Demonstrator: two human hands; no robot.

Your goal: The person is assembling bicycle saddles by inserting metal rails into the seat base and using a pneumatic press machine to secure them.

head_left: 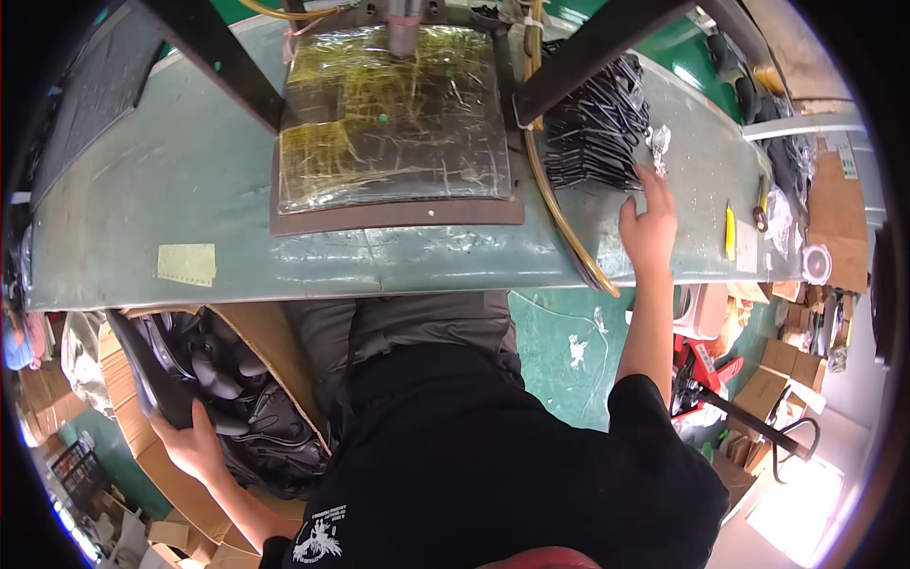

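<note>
My left hand point(194, 444) is closed on the end of a long, smooth black bicycle saddle point(156, 370), tilted over the open cardboard box point(270, 356) at my left. More black saddles point(223, 365) lie heaped inside that box. On the bench to the right, my right hand point(652, 223) reaches out with thumb and fingers apart. Its fingertips are at the near right edge of a pile of bent black metal rods point(597, 123), beside a crumpled bit of clear plastic point(658, 142). Whether they touch a rod cannot be made out.
A press plate wrapped in yellowed clear film point(398, 123) stands mid-bench between dark metal posts point(223, 62). A yellow hose point(550, 204) hangs over the bench edge. A yellow cutter point(730, 230) lies at right, a pale paper piece point(187, 265) at left. Boxes point(773, 379) crowd the right side.
</note>
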